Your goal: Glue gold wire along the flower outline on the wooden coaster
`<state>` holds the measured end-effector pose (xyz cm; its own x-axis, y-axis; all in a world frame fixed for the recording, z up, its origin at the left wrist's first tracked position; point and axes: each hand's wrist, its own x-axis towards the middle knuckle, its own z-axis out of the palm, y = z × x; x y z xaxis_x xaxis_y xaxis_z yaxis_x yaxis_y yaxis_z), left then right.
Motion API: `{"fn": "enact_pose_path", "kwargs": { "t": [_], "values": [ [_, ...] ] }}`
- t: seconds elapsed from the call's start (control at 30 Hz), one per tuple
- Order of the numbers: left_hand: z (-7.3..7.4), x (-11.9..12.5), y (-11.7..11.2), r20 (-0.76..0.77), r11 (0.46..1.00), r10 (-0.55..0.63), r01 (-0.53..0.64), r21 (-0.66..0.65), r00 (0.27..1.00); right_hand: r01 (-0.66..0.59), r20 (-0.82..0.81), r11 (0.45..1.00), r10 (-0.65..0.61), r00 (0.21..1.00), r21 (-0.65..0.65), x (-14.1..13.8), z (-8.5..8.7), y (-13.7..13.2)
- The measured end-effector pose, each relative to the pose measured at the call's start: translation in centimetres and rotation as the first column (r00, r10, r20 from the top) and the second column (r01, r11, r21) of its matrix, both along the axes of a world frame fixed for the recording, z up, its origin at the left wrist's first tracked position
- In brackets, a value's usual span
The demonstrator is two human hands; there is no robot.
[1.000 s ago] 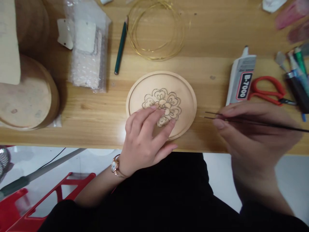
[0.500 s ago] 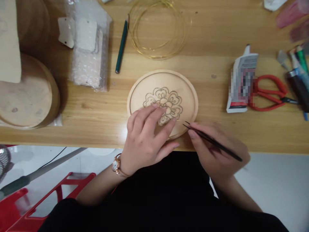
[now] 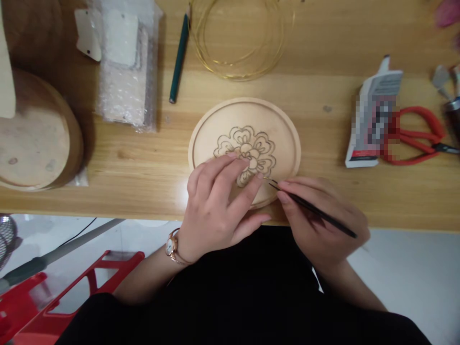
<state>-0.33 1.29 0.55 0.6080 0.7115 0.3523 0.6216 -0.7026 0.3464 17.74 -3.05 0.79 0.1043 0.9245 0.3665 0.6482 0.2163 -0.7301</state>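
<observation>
The left hand (image 3: 219, 206) lies spread on the plate (image 3: 244, 148), fingertips pressing its flower drawing (image 3: 247, 151), gripping nothing. Just beside it, the right hand (image 3: 319, 220) pinches black tweezers (image 3: 312, 208), tips touching the plate's near edge.

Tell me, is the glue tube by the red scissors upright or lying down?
Lying down. The glue tube lies flat on the table, nozzle pointing away from the person, beside the red scissors.
</observation>
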Motion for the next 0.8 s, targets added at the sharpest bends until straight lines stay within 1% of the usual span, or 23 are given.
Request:
{"fn": "enact_pose_path", "kwargs": {
  "t": [0.27,0.37,0.47,0.53,0.8],
  "values": [
    [0.15,0.05,0.06,-0.004,1.000,0.008,-0.008,-0.018,1.000,0.015,-0.008,1.000,-0.015,1.000,-0.019,0.08,-0.03,0.13],
    [0.17,0.04,0.07,0.001,0.999,0.002,-0.001,-0.038,1.000,0.002,-0.010,0.999,-0.003,1.000,-0.032,0.17,-0.01,0.23],
    [0.08,0.05,0.08,0.010,1.000,-0.004,0.004,-0.026,1.000,-0.009,-0.013,0.999,0.008,1.000,-0.039,0.21,0.00,0.32],
    [0.03,0.06,0.07,0.014,1.000,0.002,-0.002,-0.021,1.000,-0.012,-0.020,0.999,0.012,1.000,-0.040,0.21,0.00,0.34],
    [0.15,0.06,0.00,0.011,0.997,0.032,-0.031,-0.069,0.999,-0.042,-0.062,0.998,0.039,0.997,-0.047,0.47,0.08,0.41]
  ]
}}
